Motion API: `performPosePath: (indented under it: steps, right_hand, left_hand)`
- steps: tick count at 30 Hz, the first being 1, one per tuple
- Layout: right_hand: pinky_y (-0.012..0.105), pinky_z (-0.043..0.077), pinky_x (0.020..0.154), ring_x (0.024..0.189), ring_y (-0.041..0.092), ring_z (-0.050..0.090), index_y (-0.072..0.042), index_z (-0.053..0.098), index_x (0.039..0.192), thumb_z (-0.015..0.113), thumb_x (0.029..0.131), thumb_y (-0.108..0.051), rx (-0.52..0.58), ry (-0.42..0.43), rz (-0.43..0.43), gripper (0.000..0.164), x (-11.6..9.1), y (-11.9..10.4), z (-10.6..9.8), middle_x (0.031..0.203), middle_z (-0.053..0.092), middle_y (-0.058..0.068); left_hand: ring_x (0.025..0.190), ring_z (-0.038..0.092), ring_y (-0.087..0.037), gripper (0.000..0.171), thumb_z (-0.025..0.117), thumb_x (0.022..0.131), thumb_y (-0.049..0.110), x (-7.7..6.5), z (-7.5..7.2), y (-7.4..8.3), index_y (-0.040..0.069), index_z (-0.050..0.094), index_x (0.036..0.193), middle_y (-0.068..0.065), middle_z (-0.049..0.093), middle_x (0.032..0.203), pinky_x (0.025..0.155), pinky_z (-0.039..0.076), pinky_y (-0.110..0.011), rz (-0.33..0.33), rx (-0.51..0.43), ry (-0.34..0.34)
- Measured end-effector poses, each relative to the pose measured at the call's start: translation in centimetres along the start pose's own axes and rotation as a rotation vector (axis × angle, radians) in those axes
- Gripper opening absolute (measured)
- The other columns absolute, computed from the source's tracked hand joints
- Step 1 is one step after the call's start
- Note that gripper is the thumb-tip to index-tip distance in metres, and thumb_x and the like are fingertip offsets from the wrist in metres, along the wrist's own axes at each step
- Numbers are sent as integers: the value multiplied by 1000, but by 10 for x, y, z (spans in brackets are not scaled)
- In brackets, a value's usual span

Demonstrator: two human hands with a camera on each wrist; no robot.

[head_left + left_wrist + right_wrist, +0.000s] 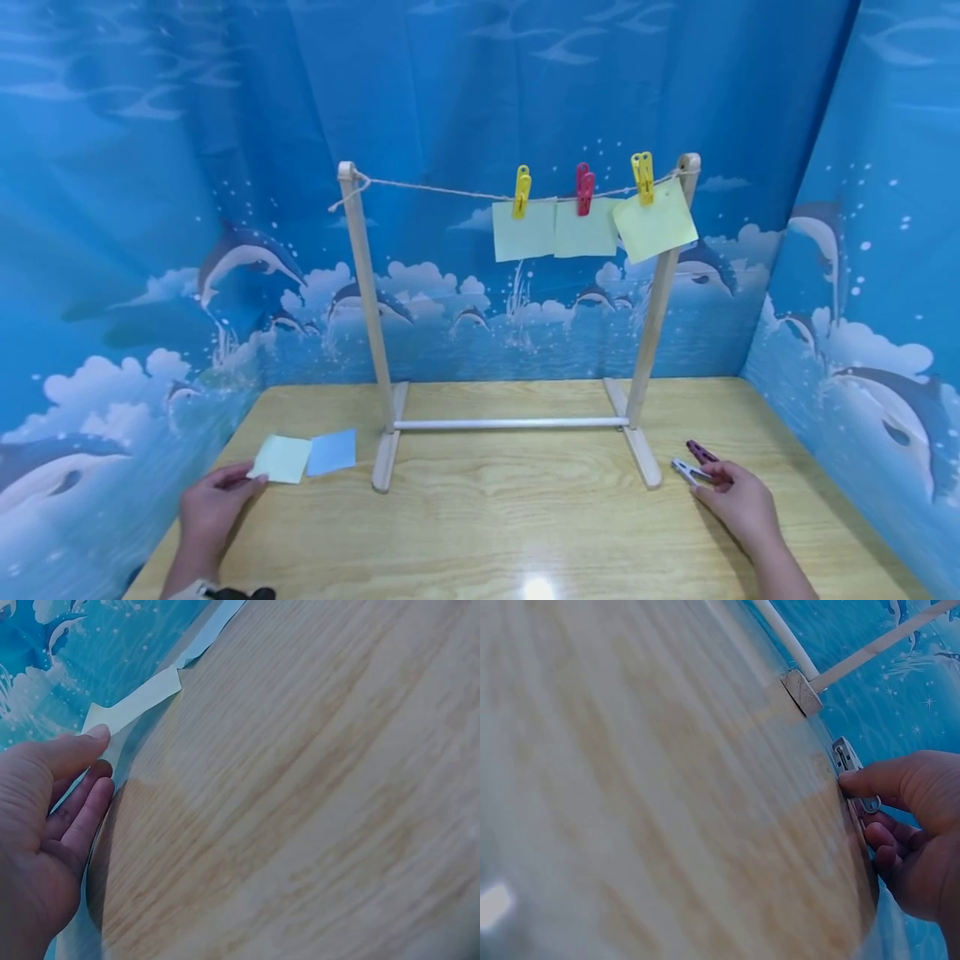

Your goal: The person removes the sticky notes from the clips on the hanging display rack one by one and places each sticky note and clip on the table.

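At the table's left side my left hand (213, 504) pinches the near-left edge of a pale yellow-green sticky note (283, 459). In the left wrist view the thumb lies over the note's (142, 701) corner. A blue sticky note (332, 452) lies right beside it, their edges meeting. Over on the right, my right hand (738, 500) pinches a white clothespin (688, 472) between thumb and fingers; the right wrist view shows the clothespin (846, 759) close over the tabletop. A dark purple clothespin (701, 452) lies just behind it, partly hidden by the fingers.
A wooden stand (367, 308) with a string (427, 188) between its posts stands mid-table. Three pale notes (523, 237) hang on the string's right half, under yellow (522, 192), red (585, 190) and yellow clothespins (642, 177). Blue dolphin-print curtains (480, 100) surround the wooden table (487, 517).
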State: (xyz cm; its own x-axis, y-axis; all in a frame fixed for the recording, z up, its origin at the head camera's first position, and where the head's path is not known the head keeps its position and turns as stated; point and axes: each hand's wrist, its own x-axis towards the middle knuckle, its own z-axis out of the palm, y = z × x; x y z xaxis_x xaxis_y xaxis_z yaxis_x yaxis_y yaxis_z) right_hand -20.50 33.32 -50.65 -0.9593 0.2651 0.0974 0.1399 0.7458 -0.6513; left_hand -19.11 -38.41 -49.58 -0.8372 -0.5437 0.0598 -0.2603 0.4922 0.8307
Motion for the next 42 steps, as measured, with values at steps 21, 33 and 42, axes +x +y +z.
performPosePath:
  steps: [21, 33, 42]
  right_hand:
    - [26, 51, 67, 94, 31, 60, 4, 62, 121, 79, 83, -28, 84, 24, -36, 53, -7, -14, -16, 110, 63, 23]
    - [18, 54, 66, 85, 1, 62, 1, 60, 125, 78, 85, -21, 317, 43, -222, 50, -18, -58, -28, 103, 64, 1]
    - [10, 50, 77, 92, 0, 57, 2, 60, 123, 76, 87, -13, 354, 59, -355, 43, -25, -85, -37, 106, 58, -10]
  left_hand:
    - [84, 58, 13, 75, 86, 74, 38, -11, -6, 44, 12, 55, 138, 19, 70, 100, 73, 51, -12, -95, -261, -183]
    - [102, 58, 6, 70, 81, 81, 27, -19, 13, 90, 11, 51, 142, 30, 59, 108, 79, 52, -13, 138, -373, -303]
    - [101, 60, 6, 64, 80, 83, 23, -34, 22, 113, 5, 53, 138, 21, 64, 110, 82, 53, -17, 228, -394, -363]
